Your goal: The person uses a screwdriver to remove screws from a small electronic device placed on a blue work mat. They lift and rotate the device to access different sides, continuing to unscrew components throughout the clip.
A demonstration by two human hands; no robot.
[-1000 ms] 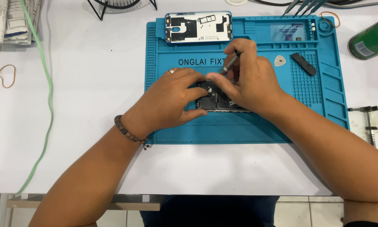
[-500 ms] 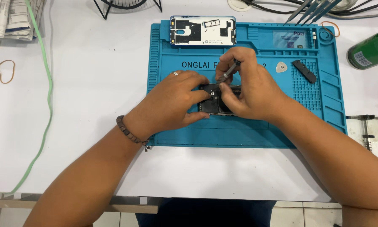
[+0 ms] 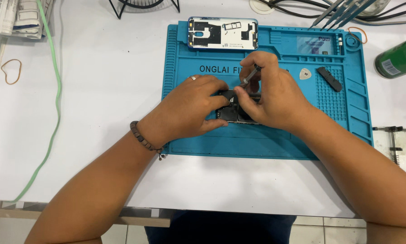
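Note:
An opened phone (image 3: 232,108) lies on the blue repair mat (image 3: 266,140), mostly covered by both hands. My left hand (image 3: 189,106) rests on the phone's left part and holds it down, a ring on one finger. My right hand (image 3: 268,92) grips a small grey screwdriver (image 3: 251,75), tilted, its tip down at the phone's inside. The phone's removed back frame (image 3: 222,33) lies at the mat's top edge.
A white triangular pick (image 3: 305,73) and a small black strip part (image 3: 329,78) lie on the mat's right side. A green can (image 3: 399,58), several tweezers (image 3: 340,10) and cables sit at the back right. A green cord (image 3: 53,95) and rubber band (image 3: 11,71) lie left.
Both hands have stayed on the phone; the right hand has shifted slightly with the screwdriver. The view has drifted a little.

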